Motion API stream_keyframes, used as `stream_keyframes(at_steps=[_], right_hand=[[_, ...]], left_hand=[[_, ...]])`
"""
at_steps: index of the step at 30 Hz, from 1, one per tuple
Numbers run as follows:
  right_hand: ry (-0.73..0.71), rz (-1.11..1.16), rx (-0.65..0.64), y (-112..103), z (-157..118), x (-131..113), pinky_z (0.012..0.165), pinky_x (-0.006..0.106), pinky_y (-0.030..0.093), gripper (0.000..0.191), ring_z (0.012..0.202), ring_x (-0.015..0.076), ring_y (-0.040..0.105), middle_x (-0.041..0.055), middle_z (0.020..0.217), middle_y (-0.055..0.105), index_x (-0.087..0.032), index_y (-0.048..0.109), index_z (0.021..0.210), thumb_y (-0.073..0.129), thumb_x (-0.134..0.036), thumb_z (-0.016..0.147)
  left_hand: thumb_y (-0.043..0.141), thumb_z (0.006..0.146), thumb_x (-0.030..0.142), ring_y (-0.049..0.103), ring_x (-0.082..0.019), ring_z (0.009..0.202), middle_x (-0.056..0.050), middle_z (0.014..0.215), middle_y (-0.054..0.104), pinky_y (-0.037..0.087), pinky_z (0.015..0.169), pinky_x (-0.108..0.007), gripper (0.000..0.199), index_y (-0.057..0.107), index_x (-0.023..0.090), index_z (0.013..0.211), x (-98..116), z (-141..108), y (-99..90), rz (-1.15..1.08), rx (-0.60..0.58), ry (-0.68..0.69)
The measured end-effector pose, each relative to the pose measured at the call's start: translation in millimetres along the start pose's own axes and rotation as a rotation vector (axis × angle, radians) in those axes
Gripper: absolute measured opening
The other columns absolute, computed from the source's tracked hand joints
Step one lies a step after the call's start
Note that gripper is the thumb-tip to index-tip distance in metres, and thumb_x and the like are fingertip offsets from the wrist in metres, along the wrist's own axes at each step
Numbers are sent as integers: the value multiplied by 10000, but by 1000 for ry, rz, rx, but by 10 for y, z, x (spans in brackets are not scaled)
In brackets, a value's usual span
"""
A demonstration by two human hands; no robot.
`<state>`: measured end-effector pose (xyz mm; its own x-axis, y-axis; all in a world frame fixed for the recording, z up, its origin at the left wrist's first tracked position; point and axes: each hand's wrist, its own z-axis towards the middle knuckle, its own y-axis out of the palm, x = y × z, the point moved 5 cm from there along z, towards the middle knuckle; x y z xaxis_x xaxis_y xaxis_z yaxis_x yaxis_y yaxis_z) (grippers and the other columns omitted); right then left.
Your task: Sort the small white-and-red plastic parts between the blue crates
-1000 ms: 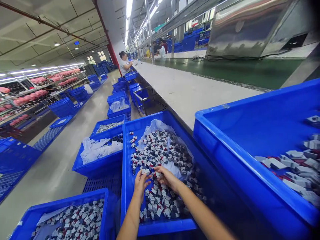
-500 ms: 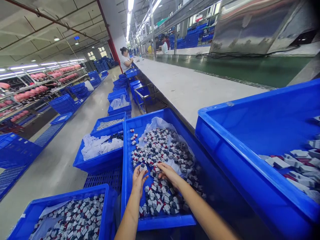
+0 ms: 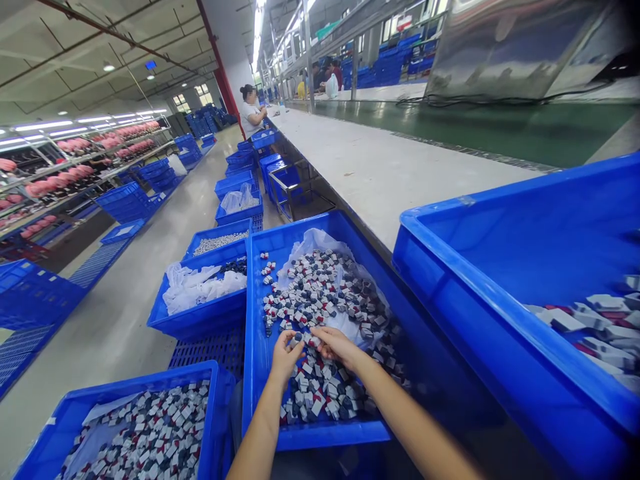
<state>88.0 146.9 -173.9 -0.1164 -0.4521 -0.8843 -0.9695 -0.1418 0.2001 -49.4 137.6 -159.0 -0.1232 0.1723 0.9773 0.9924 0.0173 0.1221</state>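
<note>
My left hand (image 3: pixel 287 355) is closed with its fingertips on a small white and dark plastic block (image 3: pixel 299 337). Just beside it, my right hand (image 3: pixel 336 347) pinches another small block (image 3: pixel 313 341), white with some red. The two blocks are close together; whether they touch I cannot tell. Both hands are over a large blue bin (image 3: pixel 320 437) in front of me. Many loose blocks (image 3: pixel 320 390) in white, dark grey and red lie in it, some on a clear plastic bag (image 3: pixel 314 241).
At lower left another blue bin (image 3: pixel 215 393) holds similar blocks. A larger blue bin (image 3: pixel 450 267) stands at right, by the long white table (image 3: pixel 360 167). Beyond the left side are bins with plastic bags (image 3: pixel 193 293). A person (image 3: pixel 253 113) sits farther down the table.
My left hand has moved right and slightly up, bringing its block close to the one in my right hand. The camera view has shifted slightly.
</note>
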Motion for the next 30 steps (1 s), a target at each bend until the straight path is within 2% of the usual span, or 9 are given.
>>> stream_keyframes(at_steps=[3, 7, 12, 17, 25, 30], right_hand=[[47, 17, -35, 21, 13, 37, 407, 168, 386, 296, 433, 44, 457, -38, 601, 520, -116, 538, 886, 450, -399, 872], [48, 74, -100, 57, 4, 14, 477, 203, 453, 335, 512, 72, 532, -8, 643, 567, -122, 551, 880, 391, -417, 893], [-16, 127, -158, 96, -23, -49, 521, 201, 483, 240, 569, 88, 588, -6, 680, 602, -119, 530, 1004, 471, -310, 872], [-44, 142, -188, 109, -13, -38, 575, 182, 507, 212, 590, 85, 608, 15, 704, 638, -117, 551, 976, 568, -240, 805], [-56, 128, -184, 114, -51, -67, 609, 190, 522, 130, 666, 113, 646, 32, 731, 661, -154, 517, 919, 534, -197, 798], [-116, 79, -110, 100, -77, -144, 619, 222, 527, 136, 684, 127, 645, 45, 760, 652, -151, 517, 919, 498, -251, 828]], left_hand=[[717, 583, 306, 541, -109, 671, -37, 899, 556, 489, 531, -234, 362, 549, 147, 862, 20, -39, 44, 61, -51, -6], [726, 542, 403, 551, -129, 679, -42, 886, 563, 490, 529, -236, 519, 545, 188, 979, 40, -55, 44, 116, -65, -34], [687, 569, 476, 555, -140, 712, -42, 879, 556, 498, 568, -247, 569, 525, 202, 1040, 40, -48, 23, 137, -71, -39], [731, 523, 429, 517, -105, 604, -6, 764, 539, 496, 551, -249, 578, 549, 188, 1016, 14, -39, 36, 145, -102, -30], [728, 534, 406, 514, -96, 580, 20, 691, 504, 497, 551, -245, 508, 582, 176, 963, 66, -68, 31, 83, -68, -40], [752, 507, 354, 575, -139, 633, -9, 714, 551, 513, 602, -291, 482, 587, 162, 917, 65, -60, 64, -51, -28, -80]])
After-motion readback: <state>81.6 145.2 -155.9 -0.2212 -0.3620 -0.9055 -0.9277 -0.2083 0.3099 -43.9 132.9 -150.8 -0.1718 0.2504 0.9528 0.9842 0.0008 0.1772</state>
